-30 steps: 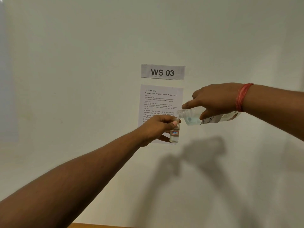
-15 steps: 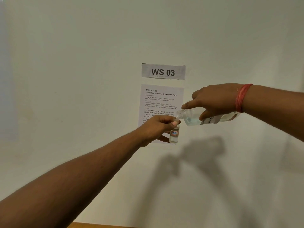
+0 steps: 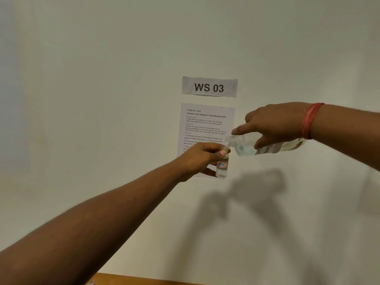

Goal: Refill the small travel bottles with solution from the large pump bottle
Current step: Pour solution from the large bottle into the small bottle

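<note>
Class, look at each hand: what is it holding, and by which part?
Left hand grips the small travel bottle near its neck. Right hand holds the tilted large bottle around its body.

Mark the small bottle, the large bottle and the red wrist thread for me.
small bottle [image 3: 222,168]: head view, on its label.
large bottle [image 3: 244,148]: head view, on the clear shoulder behind the neck.
red wrist thread [image 3: 310,119]: head view, mid-band on the right wrist.
</note>
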Action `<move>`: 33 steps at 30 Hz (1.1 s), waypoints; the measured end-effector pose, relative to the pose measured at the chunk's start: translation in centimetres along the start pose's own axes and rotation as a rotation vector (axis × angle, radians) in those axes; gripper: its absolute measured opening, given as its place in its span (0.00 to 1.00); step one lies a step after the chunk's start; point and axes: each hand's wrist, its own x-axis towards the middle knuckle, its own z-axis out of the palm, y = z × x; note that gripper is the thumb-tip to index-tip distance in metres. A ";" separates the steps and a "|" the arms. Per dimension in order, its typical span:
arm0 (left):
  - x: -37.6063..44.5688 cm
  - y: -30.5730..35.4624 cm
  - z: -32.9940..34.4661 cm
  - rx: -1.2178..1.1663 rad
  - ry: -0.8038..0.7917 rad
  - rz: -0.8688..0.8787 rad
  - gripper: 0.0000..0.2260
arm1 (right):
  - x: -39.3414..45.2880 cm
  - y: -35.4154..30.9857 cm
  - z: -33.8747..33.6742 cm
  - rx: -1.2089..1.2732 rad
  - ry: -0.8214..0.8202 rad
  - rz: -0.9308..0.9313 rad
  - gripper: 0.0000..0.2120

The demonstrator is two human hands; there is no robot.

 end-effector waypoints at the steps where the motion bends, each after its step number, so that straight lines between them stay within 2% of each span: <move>1: 0.0 0.0 0.0 0.000 0.001 0.000 0.12 | 0.0 0.0 0.0 -0.001 0.002 -0.002 0.34; 33: 0.0 -0.5 -0.3 -0.012 -0.004 0.011 0.10 | 0.3 -0.1 0.0 -0.013 0.000 -0.004 0.34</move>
